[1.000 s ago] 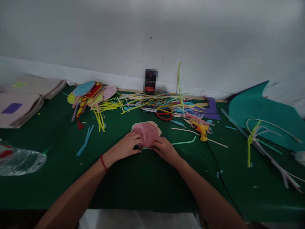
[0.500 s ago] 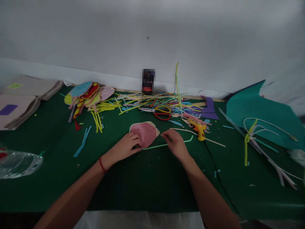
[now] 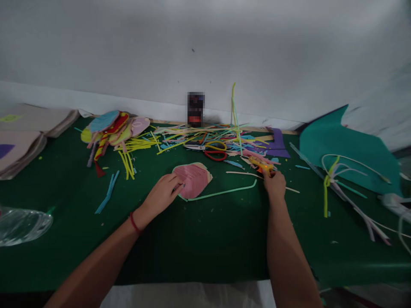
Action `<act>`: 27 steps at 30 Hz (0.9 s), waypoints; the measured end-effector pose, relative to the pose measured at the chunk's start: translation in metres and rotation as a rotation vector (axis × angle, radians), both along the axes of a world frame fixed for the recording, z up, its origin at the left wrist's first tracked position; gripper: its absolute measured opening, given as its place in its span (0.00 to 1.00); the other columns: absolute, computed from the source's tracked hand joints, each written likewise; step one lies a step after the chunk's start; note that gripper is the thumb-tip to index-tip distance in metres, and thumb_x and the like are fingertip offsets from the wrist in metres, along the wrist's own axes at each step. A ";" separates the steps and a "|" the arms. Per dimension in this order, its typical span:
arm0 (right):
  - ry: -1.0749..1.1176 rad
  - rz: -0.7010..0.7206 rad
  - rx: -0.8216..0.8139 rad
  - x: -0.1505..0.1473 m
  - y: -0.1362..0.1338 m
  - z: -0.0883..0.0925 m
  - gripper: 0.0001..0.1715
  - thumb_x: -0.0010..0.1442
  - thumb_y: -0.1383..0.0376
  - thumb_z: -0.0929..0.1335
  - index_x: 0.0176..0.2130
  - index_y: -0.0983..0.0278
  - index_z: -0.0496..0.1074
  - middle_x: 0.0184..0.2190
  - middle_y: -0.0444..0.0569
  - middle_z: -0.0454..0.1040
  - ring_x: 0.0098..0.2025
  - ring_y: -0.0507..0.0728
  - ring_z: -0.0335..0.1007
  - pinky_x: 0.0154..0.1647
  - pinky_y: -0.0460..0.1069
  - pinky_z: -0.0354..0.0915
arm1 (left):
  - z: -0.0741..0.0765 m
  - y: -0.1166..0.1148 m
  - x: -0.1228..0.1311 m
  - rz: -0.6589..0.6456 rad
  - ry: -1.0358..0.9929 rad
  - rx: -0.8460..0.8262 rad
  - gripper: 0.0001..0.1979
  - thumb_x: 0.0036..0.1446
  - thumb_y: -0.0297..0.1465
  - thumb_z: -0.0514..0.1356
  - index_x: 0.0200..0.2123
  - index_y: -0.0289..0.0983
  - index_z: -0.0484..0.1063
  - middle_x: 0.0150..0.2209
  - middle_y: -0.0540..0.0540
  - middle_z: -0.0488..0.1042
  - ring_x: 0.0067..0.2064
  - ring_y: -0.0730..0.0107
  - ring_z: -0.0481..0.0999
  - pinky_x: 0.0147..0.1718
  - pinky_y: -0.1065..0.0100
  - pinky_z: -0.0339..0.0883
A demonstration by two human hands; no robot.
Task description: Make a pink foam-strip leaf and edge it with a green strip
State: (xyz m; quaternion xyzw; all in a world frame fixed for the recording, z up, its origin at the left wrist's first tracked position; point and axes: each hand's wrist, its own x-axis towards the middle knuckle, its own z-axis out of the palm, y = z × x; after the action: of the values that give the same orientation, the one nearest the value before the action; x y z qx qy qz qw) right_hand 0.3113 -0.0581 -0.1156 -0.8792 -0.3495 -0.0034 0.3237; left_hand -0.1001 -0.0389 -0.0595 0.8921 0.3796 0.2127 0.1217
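Observation:
A rounded pink piece [image 3: 194, 177], covered in narrow strips with a pale rim, lies flat on the green tabletop. My left hand [image 3: 167, 188] grips its left edge, fingers over the top. One long light green strip [image 3: 221, 193] runs along the near edge of the piece and stretches off to the right, bent up at its end. Farther right, my right hand [image 3: 275, 182] is closed round the handle of a yellow hot glue gun [image 3: 263, 164], hiding most of the grip. A thin cream strip [image 3: 242, 173] passes under that hand.
Red-and-yellow scissors [image 3: 215, 150] lie before a heap of coloured strips [image 3: 199, 137]. Coloured cut-out shapes [image 3: 105, 122] and a clear bottle [image 3: 25, 224] are at left. A teal sheet [image 3: 349, 149] and bundled strips [image 3: 334, 184] lie right; a dark phone-like object [image 3: 195, 109] stands behind.
My right hand has moved right, from beside the pink piece to the glue gun, and has taken hold of it. My left hand stays at the pink piece. The view has shifted slightly.

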 end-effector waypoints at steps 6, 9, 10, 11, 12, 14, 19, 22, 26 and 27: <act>0.008 -0.009 0.139 0.000 0.002 0.004 0.22 0.59 0.49 0.62 0.36 0.66 0.65 0.39 0.60 0.68 0.42 0.63 0.67 0.46 0.58 0.63 | -0.003 0.002 -0.004 0.142 -0.056 0.008 0.11 0.66 0.33 0.49 0.36 0.37 0.68 0.37 0.44 0.70 0.40 0.63 0.71 0.41 0.62 0.66; 0.055 -0.036 0.254 -0.005 0.002 0.012 0.26 0.59 0.44 0.60 0.37 0.65 0.62 0.35 0.56 0.69 0.38 0.61 0.68 0.42 0.56 0.64 | -0.002 0.004 -0.008 0.253 -0.077 -0.027 0.11 0.65 0.33 0.49 0.36 0.36 0.69 0.37 0.44 0.70 0.40 0.63 0.71 0.40 0.63 0.65; 0.103 -0.034 0.304 -0.008 0.001 0.015 0.28 0.58 0.42 0.60 0.38 0.65 0.62 0.33 0.55 0.70 0.35 0.60 0.68 0.38 0.55 0.65 | -0.001 0.004 -0.009 0.284 -0.073 -0.034 0.11 0.65 0.33 0.49 0.36 0.36 0.69 0.38 0.44 0.70 0.40 0.63 0.71 0.40 0.63 0.64; 0.162 -0.024 0.356 -0.011 0.001 0.019 0.29 0.58 0.41 0.60 0.39 0.64 0.61 0.32 0.54 0.70 0.32 0.59 0.69 0.34 0.54 0.65 | 0.000 0.004 -0.010 0.319 -0.063 -0.037 0.11 0.65 0.33 0.49 0.36 0.36 0.69 0.38 0.44 0.70 0.41 0.62 0.71 0.40 0.63 0.64; 0.218 -0.009 0.404 -0.014 0.000 0.022 0.30 0.57 0.41 0.60 0.41 0.64 0.60 0.31 0.53 0.71 0.29 0.58 0.68 0.30 0.53 0.64 | 0.001 0.005 -0.011 0.363 -0.049 -0.039 0.11 0.65 0.33 0.49 0.35 0.36 0.69 0.37 0.44 0.70 0.41 0.62 0.71 0.40 0.63 0.64; 0.265 0.016 0.467 -0.021 -0.002 0.028 0.33 0.58 0.40 0.60 0.45 0.65 0.59 0.30 0.51 0.71 0.25 0.57 0.67 0.26 0.52 0.62 | 0.001 0.006 -0.013 0.465 -0.012 -0.059 0.12 0.65 0.35 0.50 0.35 0.36 0.70 0.37 0.43 0.70 0.40 0.61 0.72 0.38 0.64 0.63; 0.216 0.149 0.397 -0.050 -0.011 0.041 0.32 0.59 0.39 0.57 0.40 0.63 0.66 0.24 0.47 0.69 0.24 0.57 0.64 0.26 0.50 0.59 | -0.010 0.014 -0.019 0.552 0.092 -0.132 0.14 0.64 0.38 0.52 0.37 0.34 0.71 0.38 0.41 0.71 0.39 0.60 0.72 0.37 0.64 0.63; 0.250 0.355 0.249 -0.086 -0.015 0.045 0.33 0.58 0.38 0.58 0.35 0.63 0.68 0.22 0.45 0.68 0.24 0.56 0.63 0.25 0.49 0.58 | -0.019 0.019 -0.020 0.490 0.099 -0.116 0.13 0.63 0.36 0.52 0.39 0.32 0.72 0.39 0.39 0.71 0.42 0.57 0.72 0.42 0.61 0.63; 0.260 0.552 0.026 -0.140 -0.017 0.042 0.31 0.61 0.41 0.55 0.37 0.62 0.68 0.27 0.48 0.72 0.28 0.58 0.67 0.28 0.49 0.58 | -0.027 0.020 -0.016 0.453 -0.065 -0.194 0.13 0.62 0.35 0.53 0.38 0.33 0.73 0.39 0.41 0.70 0.42 0.59 0.72 0.44 0.60 0.64; 0.256 0.586 -0.009 -0.150 -0.017 0.039 0.30 0.63 0.42 0.54 0.39 0.62 0.68 0.28 0.49 0.73 0.29 0.59 0.68 0.29 0.49 0.58 | -0.028 0.019 -0.014 0.453 -0.129 -0.231 0.12 0.61 0.34 0.54 0.37 0.33 0.73 0.39 0.41 0.70 0.41 0.61 0.72 0.43 0.61 0.65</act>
State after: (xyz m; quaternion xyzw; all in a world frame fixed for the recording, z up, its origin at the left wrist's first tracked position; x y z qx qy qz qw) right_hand 0.1616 -0.0750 -0.0764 -0.7358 -0.5444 0.2020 0.3485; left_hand -0.1136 -0.0196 -0.0880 0.7491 0.5830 0.2464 0.1958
